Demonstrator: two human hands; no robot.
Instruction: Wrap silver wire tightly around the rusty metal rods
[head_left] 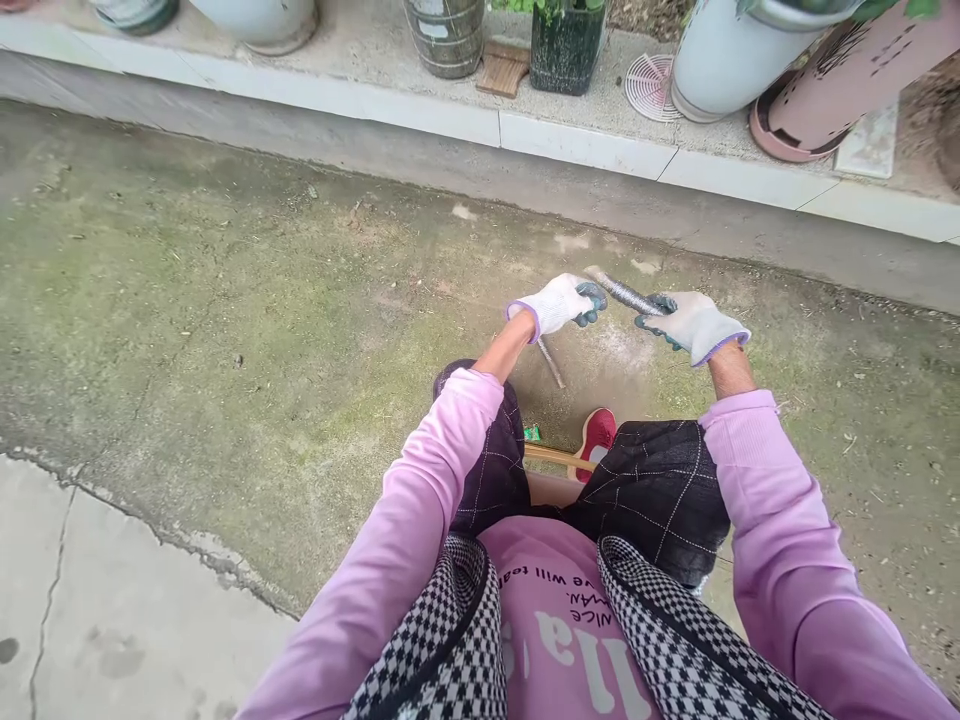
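Note:
My right hand, in a white glove with grey-blue coated fingers, is closed around one end of a short, ribbed silvery rod. The rod's paler, blunt tip points left, near my other hand. My left hand, gloved the same way, has its fingers curled together beside that tip; whatever may be inside them is hidden. Below the left wrist a thin, brownish stick-like rod shows against the ground. I cannot tell whether it lies there or is held. A pale powdery patch marks the ground below my hands.
Ahead runs a low white-tiled ledge with several plant pots, among them a dark square pot and a pink pot. Mossy concrete spreads to the left. A red shoe and a yellowish strip are between my knees.

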